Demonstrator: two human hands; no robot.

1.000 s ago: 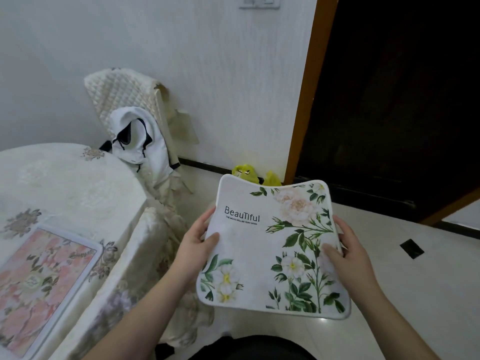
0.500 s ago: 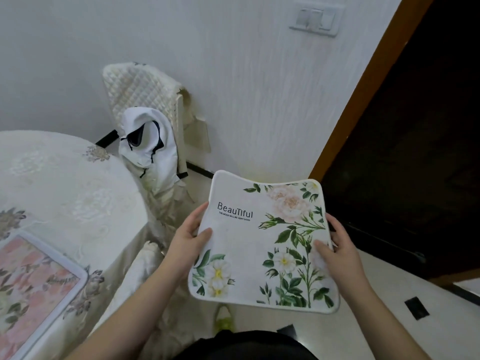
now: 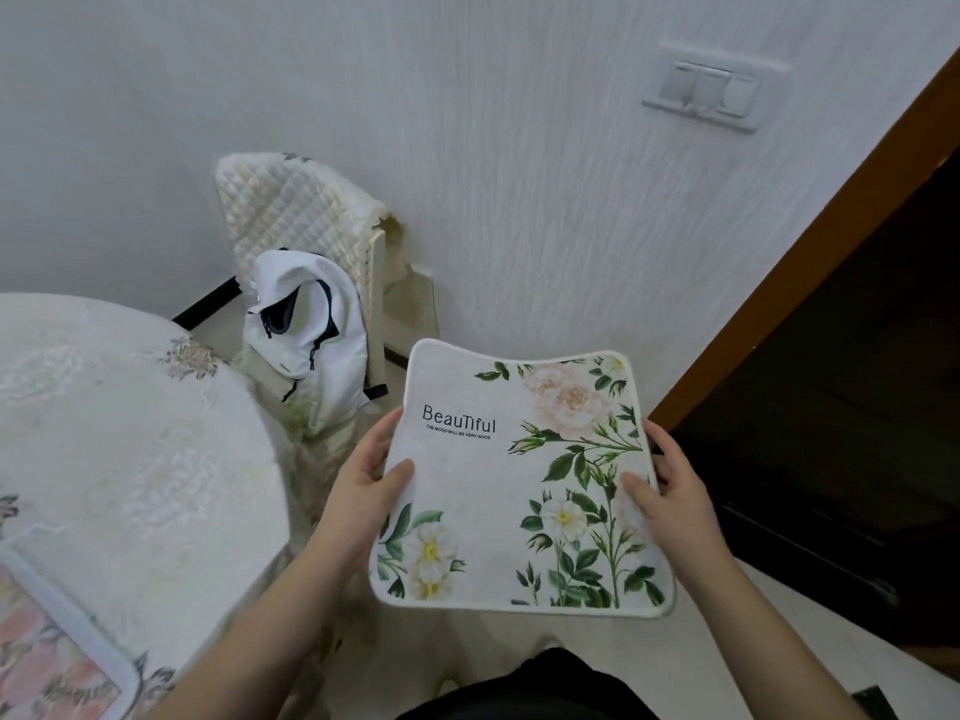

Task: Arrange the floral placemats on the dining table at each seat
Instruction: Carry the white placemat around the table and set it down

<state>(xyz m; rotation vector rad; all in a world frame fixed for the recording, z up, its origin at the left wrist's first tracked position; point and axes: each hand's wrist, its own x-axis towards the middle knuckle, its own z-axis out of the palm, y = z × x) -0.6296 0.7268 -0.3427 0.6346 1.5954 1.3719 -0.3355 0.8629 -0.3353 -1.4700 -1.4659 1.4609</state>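
I hold a white floral placemat [image 3: 498,475] printed "BeauTiful", with green leaves and pale flowers, in the air to the right of the dining table [image 3: 130,433]. My left hand [image 3: 363,485] grips its left edge, thumb on top. My right hand [image 3: 670,491] grips its right edge the same way. The mat sags a little between the hands. A second, pink floral placemat [image 3: 47,662] lies flat on the table at the lower left, partly cut off by the frame.
A chair with a quilted cream cover [image 3: 296,220] stands against the wall beyond the table, a white bag [image 3: 311,335] hanging on it. A dark doorway with a wooden frame [image 3: 810,252] is at the right. A light switch [image 3: 711,90] is on the wall.
The view has swung left and up, so the table shows more and the doorway less. Both hands keep the same hold on the white placemat.
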